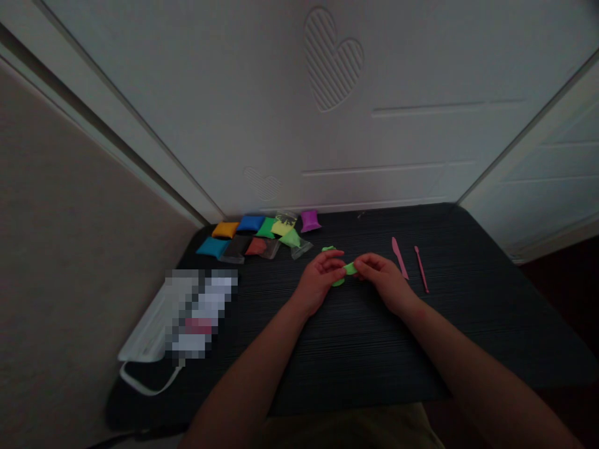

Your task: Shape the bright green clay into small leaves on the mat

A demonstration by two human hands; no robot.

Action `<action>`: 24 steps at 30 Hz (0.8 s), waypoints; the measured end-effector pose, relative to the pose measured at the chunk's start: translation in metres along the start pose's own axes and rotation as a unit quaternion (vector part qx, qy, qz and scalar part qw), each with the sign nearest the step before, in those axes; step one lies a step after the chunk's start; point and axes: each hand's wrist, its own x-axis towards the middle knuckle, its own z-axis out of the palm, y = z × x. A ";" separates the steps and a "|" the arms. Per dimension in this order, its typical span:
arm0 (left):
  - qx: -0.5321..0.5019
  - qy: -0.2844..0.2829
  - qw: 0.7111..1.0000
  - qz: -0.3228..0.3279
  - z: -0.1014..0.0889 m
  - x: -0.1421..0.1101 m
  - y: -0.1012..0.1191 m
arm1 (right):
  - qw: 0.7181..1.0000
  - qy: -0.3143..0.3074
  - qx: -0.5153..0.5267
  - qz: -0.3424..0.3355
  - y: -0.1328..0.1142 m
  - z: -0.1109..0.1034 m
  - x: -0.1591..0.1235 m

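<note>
Between my two hands is a small flattened piece of light green modelling clay (350, 269). My left hand (319, 279) pinches its left end between thumb and fingers. On the other end, the thumb and fingertips of my right hand (381, 279) are closed. More green clay (329, 248) shows behind my left fingers, and some green shows just below the held piece; my hand partly hides both. A pink plastic knife (399, 257) and a thin pink modelling stick (422, 269) lie on the table to the right of my right hand.
Several packets of coloured clay lie at the back left of the dark table (365, 362), among them a blue packet (251, 223), an orange packet (225, 229) and a purple packet (309, 221). A white strapped item (150, 330), partly pixelated, lies at the left edge. A white panel (262, 112) rises behind.
</note>
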 end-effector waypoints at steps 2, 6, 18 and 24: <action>-0.001 -0.002 1.000 -0.001 0.000 0.000 0.000 | 1.000 0.002 -0.005 -0.004 0.000 0.000 0.000; -0.009 -0.003 1.000 0.001 0.000 0.001 -0.001 | 1.000 0.014 -0.021 -0.010 0.003 -0.001 0.000; -0.024 -0.009 1.000 0.002 0.001 0.000 0.000 | 0.998 0.015 0.063 0.002 0.002 0.000 0.000; -0.005 -0.025 1.000 0.002 0.000 -0.001 -0.001 | 0.999 0.012 0.041 -0.008 0.005 0.000 0.000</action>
